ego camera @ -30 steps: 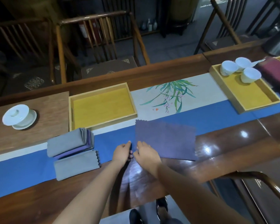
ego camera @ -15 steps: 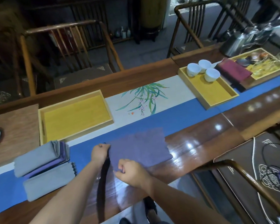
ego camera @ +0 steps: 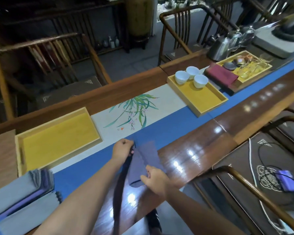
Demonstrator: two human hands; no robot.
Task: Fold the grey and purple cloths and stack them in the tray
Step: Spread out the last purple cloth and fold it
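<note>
Folding is under way: the left hand pinches the thin purple cloth's far corner, the right hand its near edge, on the worktop. Next, crease it flat.

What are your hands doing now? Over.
Left hand and right hand both pinch the purple cloth. Half folded. Tray empty. Nothing blocking.

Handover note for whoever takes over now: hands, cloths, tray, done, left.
Left hand: pinches the far edge of the purple cloth.
Right hand: pinches its near edge, cloth folded lengthwise on the table edge.
Folded stack and a grey cloth lie left on the blue runner, outside the tray.
Done: several cloths folded.
Left: finish this fold, move all cloths into the tray.
</note>
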